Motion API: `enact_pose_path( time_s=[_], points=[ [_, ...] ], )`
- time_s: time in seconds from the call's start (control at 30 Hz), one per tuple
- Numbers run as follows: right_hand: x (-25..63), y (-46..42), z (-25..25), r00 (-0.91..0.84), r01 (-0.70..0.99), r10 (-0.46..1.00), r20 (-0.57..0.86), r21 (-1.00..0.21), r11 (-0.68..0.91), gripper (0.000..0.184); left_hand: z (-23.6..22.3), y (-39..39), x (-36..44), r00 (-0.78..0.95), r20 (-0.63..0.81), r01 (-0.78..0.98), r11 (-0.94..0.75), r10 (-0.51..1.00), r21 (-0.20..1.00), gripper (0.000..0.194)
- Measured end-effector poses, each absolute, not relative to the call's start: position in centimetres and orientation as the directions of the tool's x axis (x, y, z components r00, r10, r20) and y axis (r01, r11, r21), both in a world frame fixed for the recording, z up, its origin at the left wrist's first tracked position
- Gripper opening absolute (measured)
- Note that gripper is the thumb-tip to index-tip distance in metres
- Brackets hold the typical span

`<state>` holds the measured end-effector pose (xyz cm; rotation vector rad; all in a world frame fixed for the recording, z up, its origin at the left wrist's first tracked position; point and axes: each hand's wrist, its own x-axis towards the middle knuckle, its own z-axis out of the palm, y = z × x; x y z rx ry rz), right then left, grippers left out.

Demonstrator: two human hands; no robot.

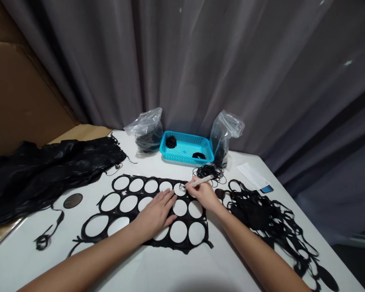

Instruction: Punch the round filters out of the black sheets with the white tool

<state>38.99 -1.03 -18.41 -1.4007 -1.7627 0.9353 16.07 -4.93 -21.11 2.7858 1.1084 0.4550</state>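
A black perforated sheet [182, 246], cut with several round holes, lies flat on the white table [158, 271]. My left hand [156, 215] rests open and palm down on the sheet, holding nothing. My right hand [203, 194] grips a white pen-shaped tool [199, 182]. Its tip touches the rim of a round hole [179, 189] in the sheet's top row. The hands sit close together, and my left hand hides part of the sheet.
A heap of black sheet scraps [39, 178] lies at left, and tangled black offcuts [255, 213] lie at right. Behind stand a blue plastic basket [185, 148] and clear plastic bags [146, 129]. Loose black cord [208, 172] lies before the basket. A curtain hangs behind.
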Motion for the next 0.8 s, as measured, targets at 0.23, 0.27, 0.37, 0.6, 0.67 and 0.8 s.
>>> enact_pose_path(
  time_s=[0.23, 0.27, 0.37, 0.6, 0.67, 0.8],
  points=[
    [37.0, -2.5, -20.5, -0.247, 0.483, 0.967, 0.061, -0.857, 0.177, 0.01, -22.1, -5.3, 15.8, 0.694, 0.257, 0.649, -0.739, 0.673, 0.181, 0.051],
    [37.0, -2.4, -20.6, -0.25, 0.494, 0.965, 0.073, -0.848, 0.192, 0.01, -22.1, -5.3, 15.8, 0.692, 0.262, 0.649, -0.738, 0.673, 0.182, 0.05],
    [37.1, -2.3, -20.7, -0.276, 0.517, 0.956, 0.102, -0.823, 0.237, 0.01, -22.3, -5.4, 15.9, 0.689, 0.269, 0.65, -0.737, 0.674, 0.182, 0.051],
    [37.1, -3.2, -20.7, -0.539, 0.64, 0.786, 0.303, -0.459, 0.616, 0.013, -22.6, -5.7, 15.9, 0.671, 0.273, 0.66, -0.723, 0.689, 0.202, 0.052],
    [37.6, -1.9, -20.3, -0.567, 0.718, 0.775, 0.281, -0.293, 0.631, 0.015, -22.4, -5.7, 15.9, 0.672, 0.264, 0.66, -0.721, 0.692, 0.212, 0.051],
    [40.6, 3.1, -18.7, -0.213, 0.949, 0.921, 0.325, -0.156, 0.274, 0.018, -21.9, -5.7, 15.8, 0.673, 0.24, 0.659, -0.714, 0.7, 0.236, 0.051]
  ],
)
